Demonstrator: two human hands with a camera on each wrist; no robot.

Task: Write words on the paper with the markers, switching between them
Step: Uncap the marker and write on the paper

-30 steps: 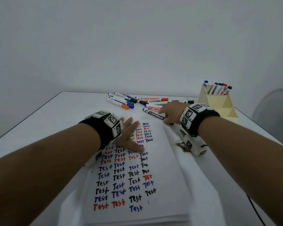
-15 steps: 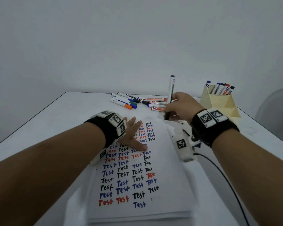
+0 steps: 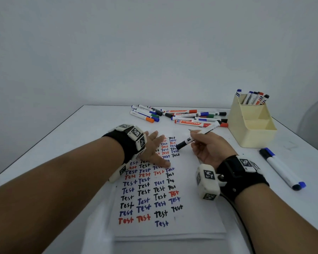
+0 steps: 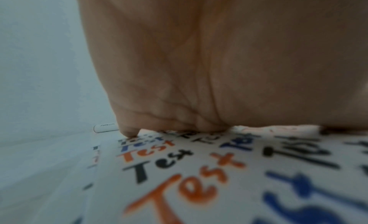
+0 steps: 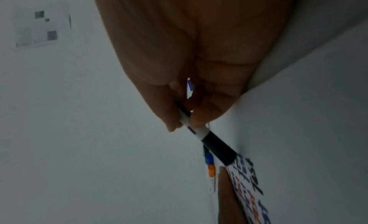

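Both bare forearms reach forward, each with a black wrist strap. The left hand [image 3: 153, 149] lies palm down, its fingers [image 3: 159, 139] straight and spread, thumb stretched out sideways. The right hand [image 3: 210, 148] is turned palm up, fingers curled, pinching a marker [image 3: 198, 135].

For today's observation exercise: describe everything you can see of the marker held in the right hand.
The black marker is a slim white barrel with printed labelling and a black cap, still on, at its lower end. The right hand pinches the barrel mid-length between thumb and fingertips. It slants, cap down-left, over the upper right of the paper; whether the cap touches the sheet cannot be told.
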